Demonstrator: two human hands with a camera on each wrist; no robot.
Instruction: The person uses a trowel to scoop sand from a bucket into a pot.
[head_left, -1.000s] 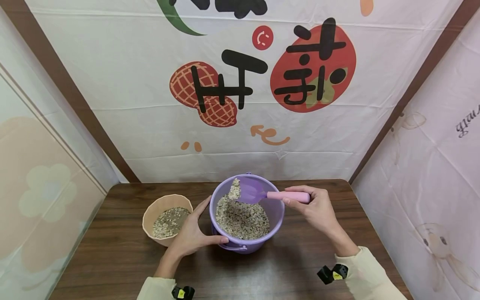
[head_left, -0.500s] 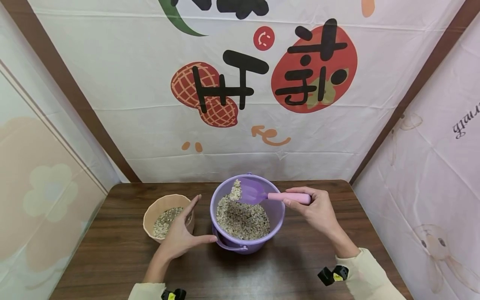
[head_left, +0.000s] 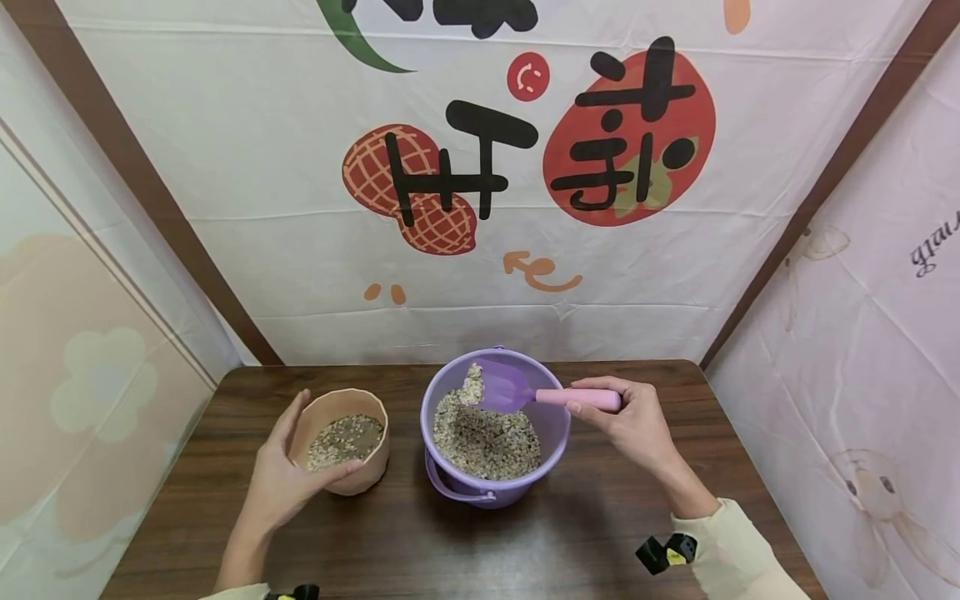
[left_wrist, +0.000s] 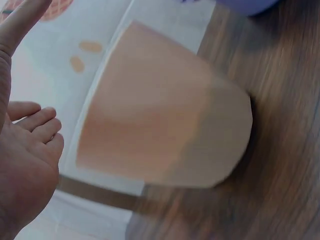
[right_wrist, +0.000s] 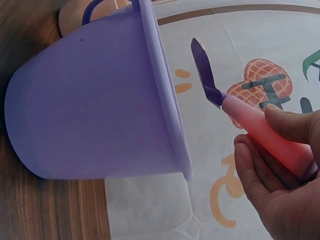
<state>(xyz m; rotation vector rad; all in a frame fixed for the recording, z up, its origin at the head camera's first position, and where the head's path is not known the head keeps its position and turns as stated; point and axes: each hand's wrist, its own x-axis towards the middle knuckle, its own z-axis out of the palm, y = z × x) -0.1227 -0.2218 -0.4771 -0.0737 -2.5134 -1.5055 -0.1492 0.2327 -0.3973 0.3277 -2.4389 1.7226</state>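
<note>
In the head view, my right hand (head_left: pixel 637 429) grips the pink handle of a purple toy shovel (head_left: pixel 504 387). Its blade hangs over the mouth of a purple bucket (head_left: pixel 557 450), carrying a small heap of grainy, speckled material at its tip. More of the same coarse grains (head_left: pixel 487 442) lie inside the bucket. To the left, my left hand (head_left: pixel 277 487) is spread around the near left side of a peach faceted pot (head_left: pixel 371 475), thumb over its front rim. Some grains (head_left: pixel 348 442) cover the pot's bottom. The left wrist view has the palm (left_wrist: pixel 27 170) apart from the pot's wall.
Pot and bucket stand on a dark wood table (head_left: pixel 600 533) with a gap between them. The bucket's handle (head_left: pixel 457 496) hangs down at its front left. A printed white cloth (head_left: pixel 420 333) rises behind the table, with more cloth at both sides.
My left hand has let go of the bucket's rim and moved left, over to the peach pot. The right hand and the shovel have stayed nearly still.
</note>
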